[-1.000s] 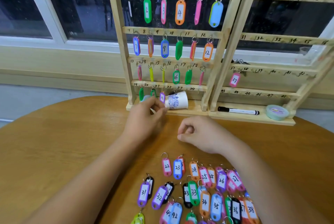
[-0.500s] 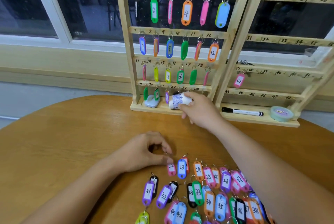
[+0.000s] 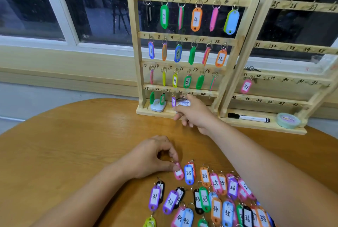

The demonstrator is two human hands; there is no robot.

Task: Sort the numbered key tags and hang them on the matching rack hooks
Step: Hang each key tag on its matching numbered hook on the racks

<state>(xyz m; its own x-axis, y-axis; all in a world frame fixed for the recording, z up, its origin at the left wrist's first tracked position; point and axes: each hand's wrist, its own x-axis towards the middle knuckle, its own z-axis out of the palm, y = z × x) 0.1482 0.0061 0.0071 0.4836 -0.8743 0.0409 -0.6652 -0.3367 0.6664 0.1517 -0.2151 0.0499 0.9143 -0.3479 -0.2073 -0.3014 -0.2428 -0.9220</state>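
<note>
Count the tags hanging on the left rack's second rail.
6: blue 7, orange at 8, blue 9, green at 10, pink at 11, orange 12, left to right. None looks hidden.

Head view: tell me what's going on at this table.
A person is sorting numbered key tags onto two wooden racks. The left hand pinches a pink tag at the top of the spread lying on the table. The right hand reaches to a small white cup lying on its side on the base of the left rack; whether it grips the cup is unclear. That rack's hooks 1 to 21 carry tags, 22 to 24 are bare. The right rack shows only tag 37.
</note>
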